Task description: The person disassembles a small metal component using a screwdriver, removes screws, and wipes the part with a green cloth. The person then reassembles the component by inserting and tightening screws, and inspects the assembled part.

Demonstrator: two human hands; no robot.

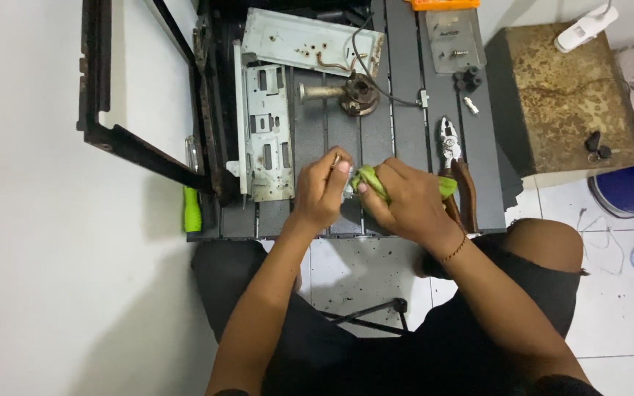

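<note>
My left hand pinches a small metal part between thumb and fingertips, above the front of a dark slatted work table. My right hand grips a bunched green cloth and presses it against that part. The two hands touch at the fingertips. The part is mostly hidden by the fingers and the cloth.
Pliers with brown handles lie just right of my right hand. A perforated metal plate, a rusty burner piece with a wire, and a grey panel sit farther back. A green-handled tool lies at the table's left. A rusty box stands right.
</note>
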